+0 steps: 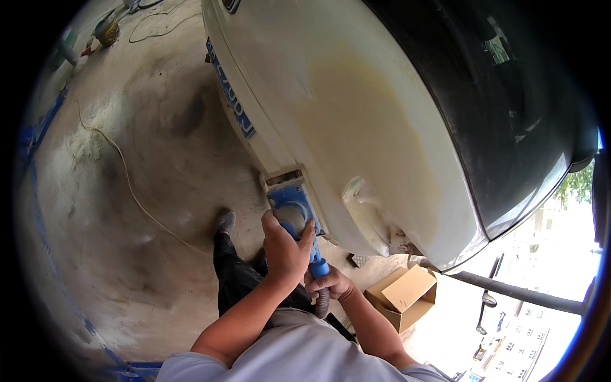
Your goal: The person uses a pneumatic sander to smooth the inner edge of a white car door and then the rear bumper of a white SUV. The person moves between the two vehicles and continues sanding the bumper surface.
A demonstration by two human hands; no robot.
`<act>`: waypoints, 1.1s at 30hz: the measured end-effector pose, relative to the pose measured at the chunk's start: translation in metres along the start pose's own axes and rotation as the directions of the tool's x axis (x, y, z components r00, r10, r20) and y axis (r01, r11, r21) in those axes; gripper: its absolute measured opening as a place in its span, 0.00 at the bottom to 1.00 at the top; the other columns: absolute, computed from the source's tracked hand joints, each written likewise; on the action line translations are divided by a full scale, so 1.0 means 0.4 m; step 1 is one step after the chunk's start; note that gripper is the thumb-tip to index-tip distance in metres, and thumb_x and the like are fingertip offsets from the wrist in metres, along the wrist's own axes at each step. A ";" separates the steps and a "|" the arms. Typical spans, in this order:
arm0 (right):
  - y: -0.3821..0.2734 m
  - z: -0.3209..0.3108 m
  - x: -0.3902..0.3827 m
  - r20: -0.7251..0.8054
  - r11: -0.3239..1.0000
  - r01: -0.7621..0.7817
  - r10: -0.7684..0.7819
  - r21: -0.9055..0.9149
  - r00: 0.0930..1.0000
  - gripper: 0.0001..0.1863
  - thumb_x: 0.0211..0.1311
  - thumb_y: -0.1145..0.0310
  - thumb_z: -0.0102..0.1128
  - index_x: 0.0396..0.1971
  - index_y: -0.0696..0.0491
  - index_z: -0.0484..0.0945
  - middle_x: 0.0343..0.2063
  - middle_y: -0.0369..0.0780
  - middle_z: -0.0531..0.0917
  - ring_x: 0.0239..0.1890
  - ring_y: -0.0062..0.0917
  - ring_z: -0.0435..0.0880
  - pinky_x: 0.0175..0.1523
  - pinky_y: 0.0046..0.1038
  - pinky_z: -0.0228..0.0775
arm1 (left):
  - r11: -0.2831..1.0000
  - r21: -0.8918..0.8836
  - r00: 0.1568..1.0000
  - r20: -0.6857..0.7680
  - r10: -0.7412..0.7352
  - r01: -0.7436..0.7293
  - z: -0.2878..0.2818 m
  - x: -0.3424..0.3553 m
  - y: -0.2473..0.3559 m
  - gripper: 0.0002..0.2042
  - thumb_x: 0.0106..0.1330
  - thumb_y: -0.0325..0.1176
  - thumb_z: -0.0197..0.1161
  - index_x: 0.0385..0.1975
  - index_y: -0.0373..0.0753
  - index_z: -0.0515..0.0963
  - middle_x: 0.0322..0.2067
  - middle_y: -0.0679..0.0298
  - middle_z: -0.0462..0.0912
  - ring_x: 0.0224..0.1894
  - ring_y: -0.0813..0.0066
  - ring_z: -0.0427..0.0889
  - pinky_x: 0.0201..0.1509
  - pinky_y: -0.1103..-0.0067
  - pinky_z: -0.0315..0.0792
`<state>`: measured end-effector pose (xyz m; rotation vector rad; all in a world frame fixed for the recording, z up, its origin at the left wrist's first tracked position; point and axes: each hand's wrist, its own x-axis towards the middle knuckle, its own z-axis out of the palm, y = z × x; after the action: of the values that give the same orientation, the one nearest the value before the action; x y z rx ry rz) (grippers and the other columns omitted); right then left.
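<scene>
Both my hands are on a blue sander [294, 191] with a rectangular pad. The pad lies against the edge of a white car [273, 83], beside a blue number plate [237, 111]. My left hand [286, 251] wraps around the rounded grey top of the tool. Lower down, my right hand [332, 284] grips the rear end, where a ribbed hose [322, 304] joins a blue sleeve. A dull yellowish patch [359, 108] spreads over the car's panel. To the right of the sander, a lamp-shaped recess [369, 213] shows in the bodywork.
An opened cardboard box [401, 296] stands on the floor to my right. A pale cable [127, 175] crosses the concrete at left. At the far left is a bucket [107, 30]. My shoe [225, 220] is near the car. The dark windscreen [503, 108] is at right.
</scene>
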<state>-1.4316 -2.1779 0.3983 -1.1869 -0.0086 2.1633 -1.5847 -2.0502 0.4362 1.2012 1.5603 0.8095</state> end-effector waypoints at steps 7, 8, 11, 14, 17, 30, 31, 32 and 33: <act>0.081 -0.061 -0.046 0.010 0.997 -0.073 0.073 -0.021 0.997 0.23 0.45 0.79 0.76 0.42 0.56 0.76 0.28 0.39 0.79 0.23 0.28 0.80 0.31 0.32 0.76 | 1.000 0.021 1.000 0.006 -0.012 0.012 0.027 -0.100 -0.075 0.37 0.64 0.40 0.77 0.61 0.23 0.61 0.50 0.35 0.76 0.50 0.34 0.81 0.57 0.55 0.75; 0.084 -0.054 -0.053 -0.005 0.997 -0.064 0.064 -0.033 0.998 0.23 0.46 0.79 0.76 0.42 0.56 0.75 0.28 0.39 0.79 0.23 0.28 0.80 0.30 0.31 0.76 | 1.000 -0.008 1.000 0.000 -0.012 0.012 0.026 -0.091 -0.080 0.37 0.64 0.39 0.77 0.60 0.23 0.61 0.49 0.35 0.76 0.49 0.35 0.82 0.56 0.56 0.75; 0.055 -0.015 -0.049 -0.043 0.999 -0.028 0.026 -0.037 0.999 0.21 0.45 0.79 0.77 0.39 0.58 0.77 0.26 0.40 0.81 0.23 0.30 0.82 0.30 0.32 0.78 | 0.993 -0.117 1.000 0.003 0.000 0.000 0.016 -0.062 -0.068 0.32 0.65 0.36 0.75 0.58 0.26 0.61 0.46 0.41 0.78 0.46 0.49 0.83 0.53 0.62 0.77; 0.042 0.016 -0.073 -0.086 0.999 0.002 -0.007 -0.051 0.996 0.19 0.44 0.78 0.77 0.38 0.58 0.79 0.25 0.41 0.81 0.22 0.30 0.82 0.29 0.33 0.78 | 0.991 -0.135 0.999 0.022 0.023 -0.020 0.019 -0.057 -0.056 0.30 0.66 0.35 0.74 0.56 0.28 0.62 0.43 0.47 0.80 0.43 0.59 0.84 0.49 0.66 0.78; 0.023 0.038 -0.126 -0.144 0.991 -0.016 -0.004 -0.136 0.990 0.16 0.48 0.78 0.77 0.35 0.55 0.79 0.25 0.36 0.80 0.22 0.24 0.79 0.29 0.28 0.74 | 0.978 -0.186 0.993 0.082 -0.084 0.098 0.012 -0.071 -0.015 0.32 0.67 0.36 0.75 0.57 0.26 0.60 0.43 0.41 0.80 0.42 0.49 0.85 0.49 0.62 0.79; -0.067 0.133 -0.209 -0.330 0.939 -0.088 -0.029 -0.333 0.943 0.15 0.49 0.73 0.78 0.34 0.57 0.80 0.23 0.36 0.81 0.21 0.23 0.81 0.28 0.28 0.74 | 0.913 -0.362 0.982 0.081 -0.169 0.187 0.018 -0.072 -0.020 0.27 0.71 0.41 0.71 0.53 0.28 0.62 0.43 0.53 0.77 0.42 0.68 0.78 0.49 0.70 0.76; -0.073 0.138 -0.207 -0.334 0.939 -0.091 -0.027 -0.332 0.942 0.15 0.48 0.73 0.78 0.34 0.57 0.80 0.23 0.36 0.81 0.21 0.23 0.81 0.28 0.28 0.74 | 0.915 -0.360 0.984 0.070 -0.166 0.180 0.017 -0.061 -0.016 0.28 0.71 0.41 0.71 0.53 0.28 0.62 0.43 0.53 0.77 0.42 0.68 0.78 0.49 0.70 0.76; -0.077 0.140 -0.204 -0.337 0.939 -0.094 -0.024 -0.330 0.941 0.15 0.48 0.73 0.78 0.34 0.57 0.80 0.22 0.36 0.81 0.21 0.23 0.81 0.28 0.28 0.74 | 0.917 -0.359 0.985 0.060 -0.164 0.174 0.015 -0.054 -0.013 0.28 0.70 0.42 0.71 0.53 0.28 0.63 0.43 0.54 0.77 0.42 0.68 0.78 0.49 0.70 0.76; -0.086 0.141 -0.200 -0.330 0.954 -0.094 -0.005 -0.284 0.944 0.12 0.47 0.78 0.77 0.30 0.56 0.80 0.25 0.37 0.81 0.21 0.25 0.80 0.28 0.29 0.74 | 0.913 -0.347 0.976 0.099 -0.192 0.215 0.005 -0.044 -0.006 0.32 0.70 0.42 0.72 0.56 0.23 0.60 0.45 0.44 0.78 0.45 0.58 0.82 0.52 0.66 0.77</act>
<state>-1.4257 -2.1787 0.5018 -1.7260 -0.1692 2.0240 -1.5826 -2.0679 0.4386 0.7791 1.3863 0.8630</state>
